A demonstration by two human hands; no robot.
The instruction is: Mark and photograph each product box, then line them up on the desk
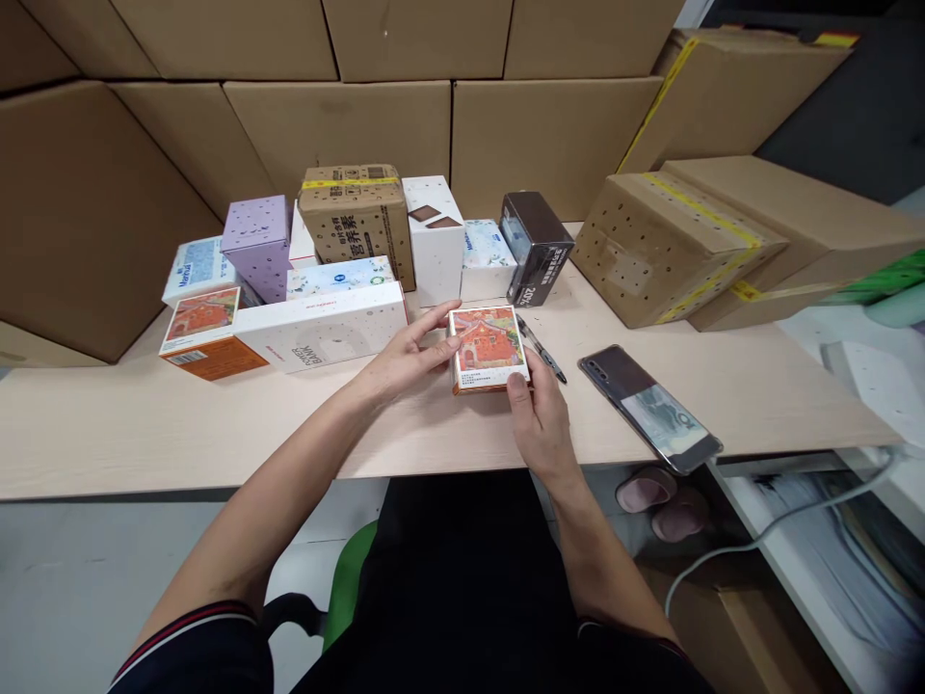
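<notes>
Left of centre: white POWER BANK box (325, 333); a stray nudge might shift it.
Just left of centre: your left hand (413, 357), clamped on the left side of the small box (491, 339).
Centre: that box, between both hands; it could slip should either hold slacken. Square-faced, shallow; orange house picture above, white printed strip below.
Right of centre: your right hand (547, 416), clamped on the box's lower right corner; black pen (543, 351) just beyond, liable to roll if brushed.
</notes>
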